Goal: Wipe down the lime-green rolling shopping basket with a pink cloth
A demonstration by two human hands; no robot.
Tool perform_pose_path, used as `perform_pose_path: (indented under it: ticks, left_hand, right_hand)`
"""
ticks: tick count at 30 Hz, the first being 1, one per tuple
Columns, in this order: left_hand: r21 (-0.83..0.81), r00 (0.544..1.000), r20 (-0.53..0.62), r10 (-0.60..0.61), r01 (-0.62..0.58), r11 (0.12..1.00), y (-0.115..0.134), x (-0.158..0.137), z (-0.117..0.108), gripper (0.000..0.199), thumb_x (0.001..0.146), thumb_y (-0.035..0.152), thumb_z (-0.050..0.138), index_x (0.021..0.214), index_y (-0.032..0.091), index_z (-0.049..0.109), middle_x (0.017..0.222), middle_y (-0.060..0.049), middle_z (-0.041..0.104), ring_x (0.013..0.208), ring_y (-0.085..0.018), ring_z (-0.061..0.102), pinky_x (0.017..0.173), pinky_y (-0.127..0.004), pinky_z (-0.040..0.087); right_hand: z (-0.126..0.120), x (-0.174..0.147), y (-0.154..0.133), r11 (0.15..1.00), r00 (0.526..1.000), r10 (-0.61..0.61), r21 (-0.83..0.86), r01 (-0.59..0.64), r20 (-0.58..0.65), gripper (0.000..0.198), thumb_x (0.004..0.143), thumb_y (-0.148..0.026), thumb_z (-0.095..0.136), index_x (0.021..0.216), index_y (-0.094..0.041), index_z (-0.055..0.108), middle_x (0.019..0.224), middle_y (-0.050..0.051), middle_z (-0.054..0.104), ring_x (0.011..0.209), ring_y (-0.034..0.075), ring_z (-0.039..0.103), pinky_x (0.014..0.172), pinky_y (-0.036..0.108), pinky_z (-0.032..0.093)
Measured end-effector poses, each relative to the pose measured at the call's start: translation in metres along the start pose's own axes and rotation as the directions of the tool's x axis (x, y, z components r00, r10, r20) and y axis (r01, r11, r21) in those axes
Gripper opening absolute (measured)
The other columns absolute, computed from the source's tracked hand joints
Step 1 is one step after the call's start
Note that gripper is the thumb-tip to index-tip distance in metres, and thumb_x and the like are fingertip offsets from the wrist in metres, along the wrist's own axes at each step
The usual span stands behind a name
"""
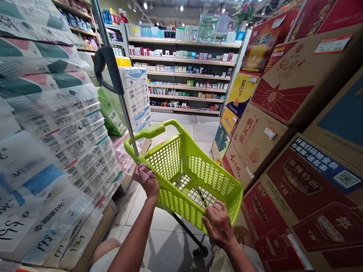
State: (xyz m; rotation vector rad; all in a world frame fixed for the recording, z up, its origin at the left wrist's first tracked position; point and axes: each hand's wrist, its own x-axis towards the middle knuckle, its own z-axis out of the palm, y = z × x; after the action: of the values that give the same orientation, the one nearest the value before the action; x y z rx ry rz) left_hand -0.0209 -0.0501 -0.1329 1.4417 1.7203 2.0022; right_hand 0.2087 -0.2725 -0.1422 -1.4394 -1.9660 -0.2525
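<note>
A lime-green shopping cart (211, 170) with a perforated plastic basket stands in the aisle before me; only its own floor and walls show inside. My left hand (148, 185) is closed on a crumpled pinkish cloth (145, 172), pressed against the basket's left rim near the cart's handle (149, 132). Over the near rim, my right hand (218, 224) curls its fingers and grips the cart. A metal pole (128, 120) with a dark grey looped grip (109, 70) rises by the left corner of the cart, just beyond my left hand.
Stacked packs of tissue paper (78, 135) line the left side. Cardboard cartons (281, 84) are piled high on the right, close to the cart. Shelves of small boxed goods (185, 58) close off the far end, beyond the tiled floor (197, 132).
</note>
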Motion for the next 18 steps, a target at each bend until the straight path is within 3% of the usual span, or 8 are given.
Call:
perform_pose_path:
  ticks: [2, 5, 9, 11, 15, 18]
  left_hand:
    - [0.043, 0.998, 0.029, 0.057, -0.058, 0.997, -0.003, 0.0, -0.003, 0.027, 0.095, 0.022, 0.047, 0.121, 0.018, 0.053, 0.13, -0.017, 0.053, 0.128, -0.03, 0.046, 0.12, -0.053, 0.037]
    - [0.064, 0.984, 0.144, 0.101, -0.111, 0.992, -0.011, -0.033, -0.015, 0.02, 0.094, 0.022, 0.049, 0.112, 0.02, 0.055, 0.123, -0.016, 0.055, 0.123, -0.031, 0.048, 0.115, -0.055, 0.041]
    - [-0.008, 0.923, 0.337, 0.186, -0.195, 0.981, -0.019, -0.073, -0.032, 0.013, 0.089, 0.023, 0.056, 0.103, 0.024, 0.056, 0.114, -0.013, 0.058, 0.117, -0.031, 0.051, 0.111, -0.055, 0.045]
    - [-0.031, 0.925, 0.326, 0.196, -0.197, 0.98, -0.015, -0.064, -0.035, 0.013, 0.09, 0.023, 0.055, 0.103, 0.024, 0.056, 0.116, -0.013, 0.058, 0.117, -0.03, 0.052, 0.111, -0.054, 0.045]
    - [0.019, 0.976, 0.16, 0.147, -0.152, 0.988, -0.001, -0.012, -0.032, 0.016, 0.094, 0.021, 0.047, 0.109, 0.021, 0.053, 0.128, -0.017, 0.052, 0.126, -0.029, 0.047, 0.118, -0.055, 0.039]
    - [0.03, 0.974, 0.169, 0.148, -0.156, 0.987, 0.004, -0.009, -0.031, 0.021, 0.092, 0.019, 0.049, 0.112, 0.019, 0.054, 0.13, -0.017, 0.049, 0.124, -0.028, 0.05, 0.114, -0.054, 0.044]
  right_hand:
    - [-0.002, -0.001, 0.001, 1.0, 1.0, -0.019, 0.02, 0.019, 0.009, 0.025, 0.105, -0.034, 0.036, 0.083, -0.025, 0.042, 0.074, -0.002, 0.05, 0.072, 0.019, 0.05, 0.1, 0.045, 0.037]
    - [-0.004, -0.002, 0.003, 0.998, 0.998, -0.048, 0.052, 0.046, 0.031, 0.023, 0.104, -0.036, 0.037, 0.085, -0.025, 0.044, 0.076, 0.0, 0.051, 0.074, 0.02, 0.051, 0.101, 0.047, 0.038]
    - [-0.005, -0.004, 0.011, 0.996, 0.997, -0.062, 0.066, 0.06, 0.038, 0.022, 0.103, -0.035, 0.038, 0.086, -0.025, 0.048, 0.077, 0.001, 0.053, 0.078, 0.021, 0.052, 0.103, 0.049, 0.038]
    - [-0.007, -0.005, 0.016, 0.996, 0.997, -0.067, 0.067, 0.064, 0.038, 0.021, 0.103, -0.033, 0.038, 0.087, -0.025, 0.048, 0.077, 0.001, 0.054, 0.078, 0.021, 0.052, 0.103, 0.049, 0.038]
    - [-0.01, -0.008, 0.023, 0.996, 0.996, -0.072, 0.05, 0.07, 0.053, 0.022, 0.104, -0.035, 0.038, 0.087, -0.025, 0.047, 0.077, 0.001, 0.054, 0.078, 0.021, 0.052, 0.103, 0.048, 0.038]
    - [-0.011, -0.009, 0.026, 0.994, 0.994, -0.098, 0.046, 0.095, 0.051, 0.022, 0.103, -0.036, 0.04, 0.086, -0.024, 0.046, 0.076, 0.001, 0.053, 0.077, 0.021, 0.051, 0.102, 0.048, 0.038]
